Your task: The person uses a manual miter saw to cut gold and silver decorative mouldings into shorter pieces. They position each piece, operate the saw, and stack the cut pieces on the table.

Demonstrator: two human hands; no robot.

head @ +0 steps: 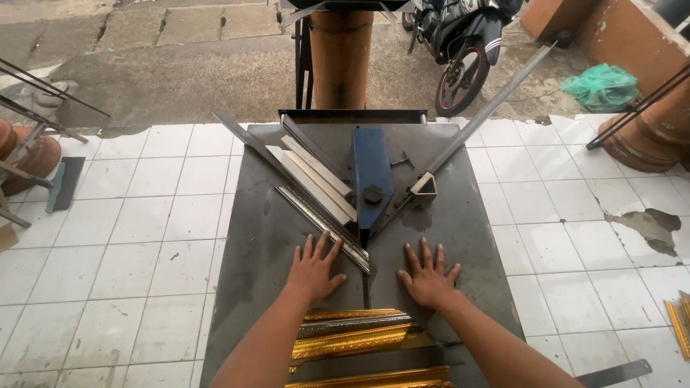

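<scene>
Head view, looking down on a dark metal work table (266,237) that stands on a white tiled floor (144,215).

Left hand (313,269): palm down and flat on the table, fingers spread, pinching nothing. Its fingertips lie just beside, perhaps touching, the near end of an ornate silver moulding strip (323,223), which runs diagonally up and away to the left of the hand.

Right hand (428,276): also flat on the table, fingers spread, gripping nothing. It rests near the left hand, across the narrow slot in the table top.

Beyond both hands, between them and the far table edge, sits a blue cutter body (371,172) with a dark hexagonal nut. Left of the cutter, alongside the silver strip, lie 2 pale cream strips (316,179), parallel to it. A long grey metal bar (489,108) rises diagonally away to the right of the right hand.

Below the wrists, at the near table edge, lie gold picture-frame mouldings (348,341), stacked side by side between the 2 forearms.

Background, well apart from the hands: a parked motorcycle (460,43), a green plastic bag (602,86), and terracotta pots (647,136) at the right.
</scene>
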